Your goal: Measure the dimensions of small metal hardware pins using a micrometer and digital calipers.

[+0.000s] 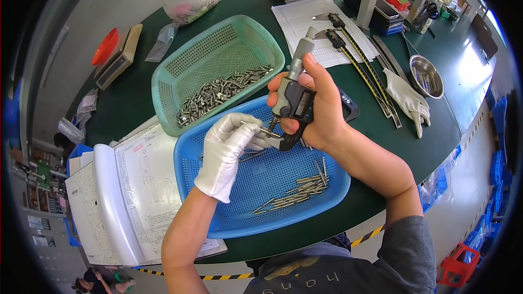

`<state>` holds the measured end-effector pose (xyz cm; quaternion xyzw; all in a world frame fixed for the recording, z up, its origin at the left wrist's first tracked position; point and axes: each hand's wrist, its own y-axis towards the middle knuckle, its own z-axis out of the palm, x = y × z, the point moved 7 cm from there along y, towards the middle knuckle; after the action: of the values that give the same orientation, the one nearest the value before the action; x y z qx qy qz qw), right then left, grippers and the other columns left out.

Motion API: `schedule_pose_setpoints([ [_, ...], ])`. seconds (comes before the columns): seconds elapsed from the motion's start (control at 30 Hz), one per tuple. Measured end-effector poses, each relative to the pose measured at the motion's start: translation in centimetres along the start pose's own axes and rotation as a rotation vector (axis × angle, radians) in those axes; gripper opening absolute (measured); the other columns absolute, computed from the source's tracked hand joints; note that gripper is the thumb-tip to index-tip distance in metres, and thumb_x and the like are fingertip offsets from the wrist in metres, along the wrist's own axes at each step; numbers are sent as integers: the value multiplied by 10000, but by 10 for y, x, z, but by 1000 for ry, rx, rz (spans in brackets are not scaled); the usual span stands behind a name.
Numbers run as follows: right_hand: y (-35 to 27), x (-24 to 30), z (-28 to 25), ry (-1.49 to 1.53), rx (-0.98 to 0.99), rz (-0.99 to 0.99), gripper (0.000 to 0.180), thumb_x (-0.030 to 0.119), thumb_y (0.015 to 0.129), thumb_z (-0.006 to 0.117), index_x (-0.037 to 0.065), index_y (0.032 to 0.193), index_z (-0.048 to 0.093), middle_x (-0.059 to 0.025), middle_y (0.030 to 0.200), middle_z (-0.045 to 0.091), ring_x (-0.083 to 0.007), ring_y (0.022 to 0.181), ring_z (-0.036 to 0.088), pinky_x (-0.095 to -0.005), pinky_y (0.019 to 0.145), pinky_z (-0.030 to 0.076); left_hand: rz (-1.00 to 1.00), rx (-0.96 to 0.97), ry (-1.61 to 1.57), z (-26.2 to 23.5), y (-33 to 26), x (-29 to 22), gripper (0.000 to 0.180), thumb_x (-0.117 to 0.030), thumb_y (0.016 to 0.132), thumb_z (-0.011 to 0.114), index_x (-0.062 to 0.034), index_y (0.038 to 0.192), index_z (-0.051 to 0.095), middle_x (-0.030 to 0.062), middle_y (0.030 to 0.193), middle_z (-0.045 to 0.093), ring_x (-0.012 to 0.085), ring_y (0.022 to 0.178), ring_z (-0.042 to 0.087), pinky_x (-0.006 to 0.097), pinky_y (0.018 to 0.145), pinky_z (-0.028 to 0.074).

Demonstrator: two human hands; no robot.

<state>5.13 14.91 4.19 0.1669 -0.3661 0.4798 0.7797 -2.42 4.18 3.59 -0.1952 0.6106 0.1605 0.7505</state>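
In a white cotton glove, my left hand point(226, 152) pinches a thin metal pin point(262, 130) between thumb and fingers. My bare right hand point(327, 106) is wrapped round a digital micrometer point(293, 98), its thimble pointing up and away. The pin's far end is at the micrometer's jaws; whether both jaws touch it I cannot tell. Both hands are over a blue perforated basket point(344, 185), where several similar pins point(302, 191) lie in a loose pile at the right. Behind it, a green basket point(163, 84) holds many short metal pins point(218, 93).
An open binder point(147, 185) with drawings lies at left. Two digital calipers point(362, 62) rest on paper sheets point(289, 13) at back right, near a white glove point(407, 95) and a metal bowl point(426, 76). A scale point(120, 57) and a plastic bag point(185, 2) stand at back left.
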Motion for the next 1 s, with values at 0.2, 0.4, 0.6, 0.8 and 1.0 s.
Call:
schedule_pose_setpoints([
  [0.2, 1, 1, 0, -10, -17, -19, 626, 606, 760, 389, 0, 817, 539, -101, 646, 548, -128, 371, 407, -239, 360, 328, 8, -29, -119, -5, 0, -6, 168, -163, 834, 508, 2, 855, 537, 100, 757, 586, 155, 661, 587, 249, 617, 466],
  [0.4, 1, 3, 0, -85, 0, -80, 611, 568, 823, 292, 6, 867, 529, -96, 686, 549, -119, 396, 412, -220, 370, 345, -7, -100, 30, -10, 2, -3, 207, -208, 851, 508, -8, 829, 556, 83, 720, 594, 143, 636, 589, 244, 600, 470],
  [0.6, 1, 1, 1, -1, 3, -48, 591, 491, 857, 232, -13, 882, 540, -105, 677, 560, -133, 372, 409, -234, 372, 333, 14, -98, 32, -7, 2, 3, 171, -186, 835, 539, -18, 820, 569, 71, 740, 602, 123, 646, 588, 221, 589, 469],
  [0.8, 1, 0, -1, 30, 19, -14, 590, 511, 830, 257, -11, 893, 525, -111, 717, 555, -129, 396, 413, -229, 373, 356, 22, -79, 22, -3, 1, 4, 165, -181, 834, 541, -21, 826, 577, 66, 742, 604, 109, 637, 581, 219, 589, 468],
  [1.0, 2, -2, -2, 64, 11, 17, 595, 533, 810, 315, -14, 905, 531, -106, 717, 555, -129, 395, 424, -224, 370, 360, 20, -66, 49, -1, 1, 5, 164, -181, 833, 542, -21, 833, 579, 65, 747, 603, 105, 630, 578, 212, 586, 461],
])
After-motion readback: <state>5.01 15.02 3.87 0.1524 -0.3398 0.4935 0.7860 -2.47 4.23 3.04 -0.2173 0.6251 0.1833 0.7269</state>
